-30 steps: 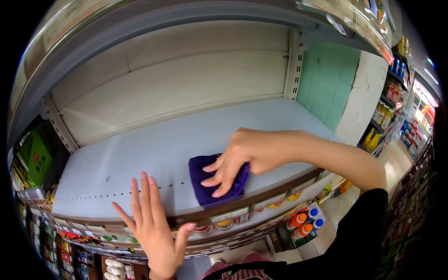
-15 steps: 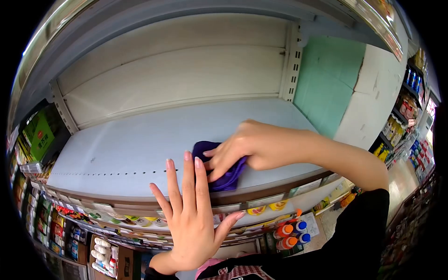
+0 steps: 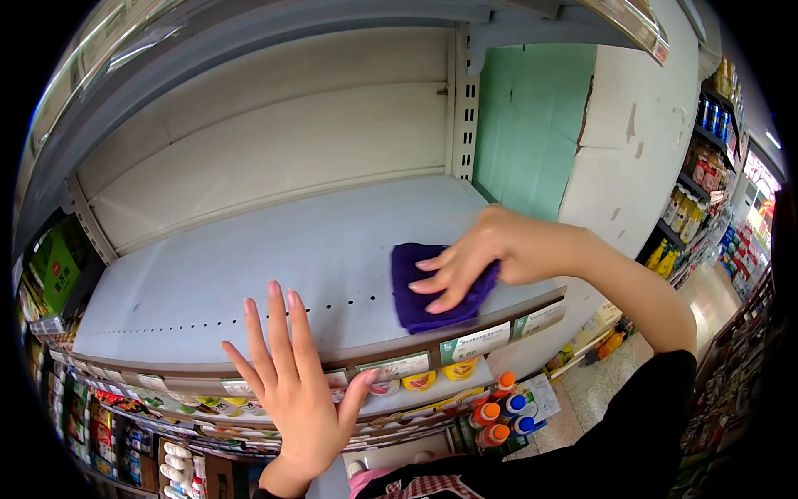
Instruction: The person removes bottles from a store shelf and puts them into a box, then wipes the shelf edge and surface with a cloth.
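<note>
A folded purple cloth [image 3: 434,287] lies flat against the pale shelf board [image 3: 249,266], close to the board's front edge. My right hand [image 3: 474,258] presses on it from above, fingers over the cloth and thumb side partly hidden. My left hand [image 3: 291,391] has its fingers spread and is empty. It is in front of the shelf's front edge, by the price-label strip [image 3: 395,366]; whether the palm touches the strip I cannot tell.
A green panel [image 3: 532,125] and white wall close the shelf's right end. Below are yellow-lidded cups [image 3: 420,381] and bottles with orange and blue caps [image 3: 499,412]. At left stands a green box [image 3: 58,274]. An aisle floor [image 3: 711,324] runs along the right.
My right hand has slid the cloth rightward along the shelf, and more of the cloth shows. The view has shifted; my left hand, still spread, appears lower and further left.
</note>
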A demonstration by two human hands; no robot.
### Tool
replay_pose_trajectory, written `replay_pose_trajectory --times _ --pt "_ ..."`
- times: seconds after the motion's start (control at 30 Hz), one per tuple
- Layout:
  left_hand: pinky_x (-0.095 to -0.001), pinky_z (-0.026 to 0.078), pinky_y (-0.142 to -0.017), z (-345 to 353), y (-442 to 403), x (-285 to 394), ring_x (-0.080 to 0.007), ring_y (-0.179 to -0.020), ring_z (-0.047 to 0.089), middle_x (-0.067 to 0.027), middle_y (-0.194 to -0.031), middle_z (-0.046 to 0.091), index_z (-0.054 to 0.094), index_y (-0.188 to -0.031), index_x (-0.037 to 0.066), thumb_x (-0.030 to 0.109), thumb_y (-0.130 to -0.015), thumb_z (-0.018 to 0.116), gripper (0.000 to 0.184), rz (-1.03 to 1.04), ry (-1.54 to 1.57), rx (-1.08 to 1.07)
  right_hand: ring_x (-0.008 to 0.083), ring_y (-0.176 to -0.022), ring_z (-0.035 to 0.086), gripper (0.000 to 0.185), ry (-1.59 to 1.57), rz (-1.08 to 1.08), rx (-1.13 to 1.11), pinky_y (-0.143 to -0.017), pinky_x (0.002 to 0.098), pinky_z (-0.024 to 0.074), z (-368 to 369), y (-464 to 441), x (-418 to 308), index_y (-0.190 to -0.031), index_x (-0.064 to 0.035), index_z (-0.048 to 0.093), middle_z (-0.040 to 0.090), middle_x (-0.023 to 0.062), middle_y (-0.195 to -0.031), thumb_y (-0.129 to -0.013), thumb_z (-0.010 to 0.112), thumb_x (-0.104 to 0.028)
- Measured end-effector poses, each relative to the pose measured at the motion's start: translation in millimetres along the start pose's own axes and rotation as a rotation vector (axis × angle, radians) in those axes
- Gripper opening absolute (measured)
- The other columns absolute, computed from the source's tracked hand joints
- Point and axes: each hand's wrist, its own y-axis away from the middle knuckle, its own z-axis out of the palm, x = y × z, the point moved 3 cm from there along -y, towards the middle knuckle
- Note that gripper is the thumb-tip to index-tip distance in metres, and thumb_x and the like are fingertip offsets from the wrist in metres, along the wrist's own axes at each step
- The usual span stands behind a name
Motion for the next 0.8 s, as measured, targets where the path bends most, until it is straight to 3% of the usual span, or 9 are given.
replay_pose_trajectory --times 0.1,0.2,0.3,0.33,0.43,0.53,0.63,0.67,0.8 --pt "-0.0645 -0.002 -0.11 -1 -1 3 -0.0489 -0.141 0.017 -0.0262 -0.15 0.029 0.028 -0.145 -0.007 0.051 -0.082 0.061 0.091 -0.001 0.016 0.01 0.0273 -0.117 0.059 0.066 0.002 0.061 0.029 -0.098 0.0313 0.0485 -6 22 1 -0.107 -0.0153 0.073 0.067 0.009 -0.114 -0.054 0.048 0.016" --pt "-0.0611 -0.002 -0.112 2 -3 13 -0.0429 -0.144 0.013 -0.0212 -0.154 0.025 0.025 -0.148 -0.002 0.045 -0.082 0.061 0.088 -0.01 0.004 0.014 0.0276 -0.117 0.059 0.067 -0.023 0.061 0.058 -0.099 0.0322 0.0479 -7 27 5 -0.109 -0.0169 0.073 0.067 0.0086 -0.116 -0.055 0.049 0.016" --pt "-0.0619 -0.002 -0.112 6 -7 31 -0.0443 -0.144 0.012 -0.0214 -0.154 0.025 0.027 -0.147 -0.003 0.043 -0.083 0.061 0.086 0.063 0.014 -0.007 0.0282 -0.118 0.058 0.067 0.024 -0.021 0.074 -0.101 0.033 0.0469 -1 12 3 -0.11 -0.0161 0.072 0.066 0.0078 -0.117 -0.055 0.048 0.016" --pt "-0.0647 -0.002 -0.109 8 -8 37 -0.0489 -0.141 0.018 -0.0239 -0.151 0.03 0.034 -0.144 -0.004 0.047 -0.084 0.062 0.084 0.086 0.051 0.015 0.0284 -0.12 0.057 0.068 0.018 0.006 0.077 -0.103 0.0337 0.0452 3 5 -2 -0.109 -0.0143 0.072 0.066 0.0077 -0.118 -0.055 0.046 0.016" --pt "-0.0648 -0.002 -0.109 12 -13 55 -0.048 -0.141 0.019 -0.0225 -0.151 0.031 0.035 -0.143 -0.004 0.047 -0.084 0.062 0.083 0.111 0.069 0.016 0.0282 -0.12 0.057 0.071 0.056 -0.098 0.116 -0.096 0.0346 0.0492 12 -3 8 -0.111 -0.0168 0.072 0.064 0.0062 -0.121 -0.053 0.047 0.016" --pt "-0.0639 -0.001 -0.11 15 -16 67 -0.0456 -0.142 0.017 -0.0215 -0.151 0.03 0.032 -0.144 -0.005 0.043 -0.084 0.062 0.082 0.125 0.055 0.005 0.0289 -0.113 0.061 0.064 0.01 -0.124 0.161 -0.093 0.0344 0.049 12 4 8 -0.105 -0.0133 0.073 0.066 0.0124 -0.113 -0.053 0.048 0.016" --pt "-0.0641 -0.001 -0.11 18 -17 70 -0.0452 -0.141 0.021 -0.0199 -0.15 0.034 0.035 -0.143 -0.005 0.048 -0.084 0.061 0.083 0.124 0.052 0.019 0.0289 -0.114 0.061 0.063 0.067 -0.055 0.119 -0.091 0.0336 0.0494 4 23 7 -0.104 -0.0124 0.073 0.066 0.0126 -0.113 -0.053 0.049 0.015" --pt "-0.0644 0.0 -0.11 18 -17 69 -0.0453 -0.14 0.023 -0.019 -0.149 0.036 0.038 -0.142 -0.004 0.051 -0.084 0.061 0.083 0.12 0.057 0.033 0.0299 -0.119 0.057 0.069 0.05 0.029 0.079 -0.103 0.0357 0.045 2 32 9 -0.107 -0.0149 0.073 0.066 0.0087 -0.117 -0.052 0.048 0.018" --pt "-0.0642 0.0 -0.11 19 -17 69 -0.0449 -0.139 0.025 -0.0183 -0.148 0.038 0.04 -0.14 -0.004 0.052 -0.083 0.061 0.083 0.119 0.041 0.042 0.0292 -0.12 0.057 0.07 0.063 0.126 0.103 -0.102 0.0335 0.0455 -9 65 10 -0.106 -0.0158 0.074 0.067 0.0073 -0.116 -0.05 0.048 0.017"
